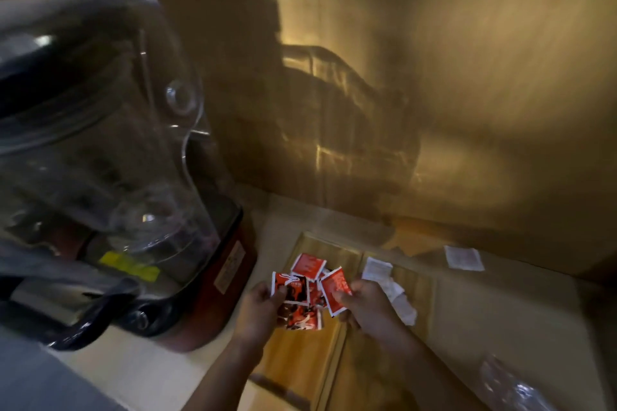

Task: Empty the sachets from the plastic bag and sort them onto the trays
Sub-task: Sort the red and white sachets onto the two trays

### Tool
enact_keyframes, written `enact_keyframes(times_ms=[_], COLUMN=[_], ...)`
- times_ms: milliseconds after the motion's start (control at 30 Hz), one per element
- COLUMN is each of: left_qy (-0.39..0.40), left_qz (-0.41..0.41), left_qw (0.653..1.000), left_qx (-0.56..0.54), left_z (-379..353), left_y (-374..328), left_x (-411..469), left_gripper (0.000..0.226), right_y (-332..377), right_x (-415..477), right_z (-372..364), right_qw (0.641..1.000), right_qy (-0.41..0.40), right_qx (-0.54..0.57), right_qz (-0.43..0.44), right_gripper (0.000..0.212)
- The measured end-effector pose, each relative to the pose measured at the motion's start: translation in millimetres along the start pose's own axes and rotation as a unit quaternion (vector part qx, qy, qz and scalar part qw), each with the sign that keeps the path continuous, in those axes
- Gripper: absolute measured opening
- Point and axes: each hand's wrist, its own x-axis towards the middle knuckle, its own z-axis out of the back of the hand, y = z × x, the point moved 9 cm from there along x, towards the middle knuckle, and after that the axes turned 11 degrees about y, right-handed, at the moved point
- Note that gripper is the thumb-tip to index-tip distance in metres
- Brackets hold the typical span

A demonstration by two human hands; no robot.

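Two wooden trays lie side by side on the pale counter. Over the left tray (293,354) my left hand (258,309) pinches a red sachet (289,287) by its edge. My right hand (365,305) grips another red sachet (335,290) just beside it. More red sachets (307,265) lie in a small heap on the left tray below my fingers. White sachets (377,269) lie on the right tray (417,290), partly behind my right hand. One white sachet (463,257) rests on the counter further right. The crumpled clear plastic bag (510,387) sits at the lower right.
A large blender (110,177) with a clear jar and a red base stands close on the left, next to the left tray. A brown wall (434,93) rises right behind the trays. The picture is dim and blurred.
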Motion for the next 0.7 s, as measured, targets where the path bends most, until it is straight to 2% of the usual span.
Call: enact_keyframes(times_ms=[133,233,300,333,433,500,600,700], left_qy=[0.016,0.022,0.014,0.01,-0.004,-0.019,-0.047,-0.044], left_qz=[0.035,0.069,0.085,0.091,0.103,0.11,0.078,-0.015], left_qw=[0.999,0.997,0.996,0.995,0.989,0.969,0.902,0.868], left_qx=[-0.009,0.014,0.027,0.039,0.107,0.223,0.421,0.495], left_z=[3,0,0,1,6,11,13,-3], left_y=[27,50,60,63,65,60,45,29], left_x=[0,2,0,-1,-5,-8,-14,-17], left_gripper=[0.017,0.018,0.007,0.007,0.03,0.036,0.038,0.037], right_y=[-7,-17,-16,-16,-8,-4,-4,-5], right_x=[2,1,-1,-2,-5,-6,-5,-9], right_z=[-26,-35,-41,-42,-45,-45,-39,-31], right_qw=[0.999,0.994,0.991,0.99,0.983,0.973,0.964,0.968], right_qy=[0.015,0.011,0.014,0.012,0.011,0.012,-0.003,-0.002], right_qx=[-0.009,-0.075,-0.111,-0.123,-0.175,-0.228,-0.264,-0.248], right_qz=[-0.043,-0.084,-0.077,-0.072,-0.047,-0.036,-0.042,-0.043], right_gripper=[0.027,0.017,0.013,0.017,0.031,0.035,0.032,0.028])
